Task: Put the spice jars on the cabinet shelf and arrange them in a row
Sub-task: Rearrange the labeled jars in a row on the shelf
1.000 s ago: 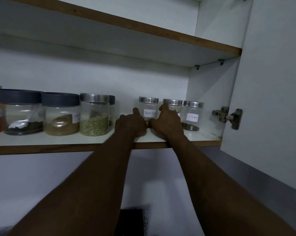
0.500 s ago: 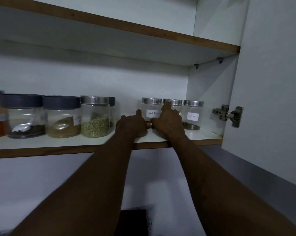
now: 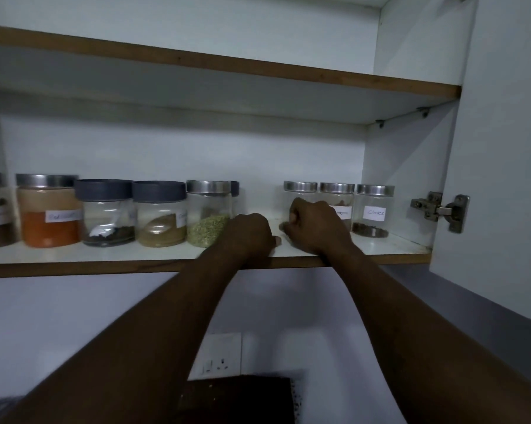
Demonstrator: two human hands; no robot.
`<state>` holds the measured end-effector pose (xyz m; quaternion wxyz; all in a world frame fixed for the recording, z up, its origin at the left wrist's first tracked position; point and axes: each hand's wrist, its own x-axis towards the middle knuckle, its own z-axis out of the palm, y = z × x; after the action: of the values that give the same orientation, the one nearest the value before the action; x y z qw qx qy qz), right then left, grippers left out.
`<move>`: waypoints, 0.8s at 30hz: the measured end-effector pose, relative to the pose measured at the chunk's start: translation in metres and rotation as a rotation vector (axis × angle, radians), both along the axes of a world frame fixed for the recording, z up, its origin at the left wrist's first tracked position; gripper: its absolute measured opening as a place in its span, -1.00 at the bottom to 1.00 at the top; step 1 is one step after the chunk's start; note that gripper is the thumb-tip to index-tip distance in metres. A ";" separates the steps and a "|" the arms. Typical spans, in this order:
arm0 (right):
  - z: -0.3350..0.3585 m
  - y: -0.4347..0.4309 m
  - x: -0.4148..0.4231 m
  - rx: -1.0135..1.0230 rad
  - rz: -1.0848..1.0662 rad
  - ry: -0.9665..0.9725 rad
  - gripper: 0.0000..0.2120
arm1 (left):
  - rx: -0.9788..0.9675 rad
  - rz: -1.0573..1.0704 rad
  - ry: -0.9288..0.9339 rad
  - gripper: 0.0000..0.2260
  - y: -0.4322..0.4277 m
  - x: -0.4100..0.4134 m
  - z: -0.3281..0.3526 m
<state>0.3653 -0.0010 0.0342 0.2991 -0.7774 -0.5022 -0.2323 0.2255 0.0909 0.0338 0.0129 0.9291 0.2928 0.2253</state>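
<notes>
I see a white shelf (image 3: 74, 255) with a brown front edge. A row of jars (image 3: 160, 214) stands on it at left, orange-powder jar (image 3: 48, 209) among them. After a gap come three steel-lid jars (image 3: 337, 194) side by side, cloves jar (image 3: 372, 211) rightmost.

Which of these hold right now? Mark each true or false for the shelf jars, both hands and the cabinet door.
The Cloves jar stands rightmost on the shelf. True.
The cabinet door is closed. False: it is swung open at right.
The red-powder jar has a dark lid. False: its lid is steel.
The right hand is at the leftmost small steel-lidded jar. True.
The left hand is on the Cloves jar. False: it is at the shelf's front, beside the green-seed jar.
</notes>
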 end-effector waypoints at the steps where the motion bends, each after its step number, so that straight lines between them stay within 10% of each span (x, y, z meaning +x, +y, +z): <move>1: 0.000 0.003 -0.004 -0.057 -0.006 -0.018 -0.74 | -0.006 -0.027 -0.024 -0.66 0.000 -0.010 0.000; 11: 0.000 0.052 -0.037 -0.144 0.121 0.068 -0.69 | -0.107 0.291 -0.386 -0.83 0.027 -0.041 -0.003; 24: -0.004 0.059 -0.019 -0.092 0.115 0.270 -0.20 | -0.515 0.318 -0.475 -0.11 0.067 -0.006 0.017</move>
<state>0.3464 0.0577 0.0300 0.3405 -0.7846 -0.5111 -0.0850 0.2193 0.1581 0.0506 0.2783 0.7605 0.4690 0.3526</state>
